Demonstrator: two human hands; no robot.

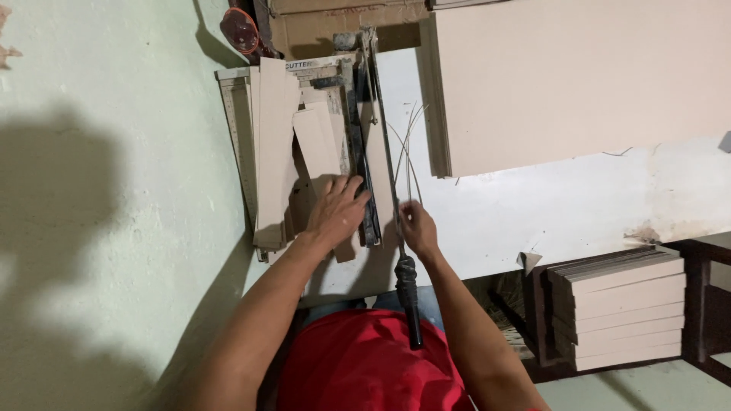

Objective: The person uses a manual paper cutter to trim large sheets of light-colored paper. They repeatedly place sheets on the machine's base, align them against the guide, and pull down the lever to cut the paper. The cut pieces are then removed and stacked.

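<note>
My left hand [337, 211] lies flat, fingers spread, pressing 1 cardboard strip [320, 148] on the paper cutter [236, 114], just left of its blade arm [384, 129]. My right hand [417, 228] pinches thin offcuts [407, 144] right of that arm. The strips look light, stiff and slippery; I'd hold them flat near the arm.

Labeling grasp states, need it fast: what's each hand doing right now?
Left hand: open, fingers spread, pressing flat on the cardboard strips on the paper cutter.
Right hand: closed, pinching thin strands beside the cutter's lever arm.
</note>
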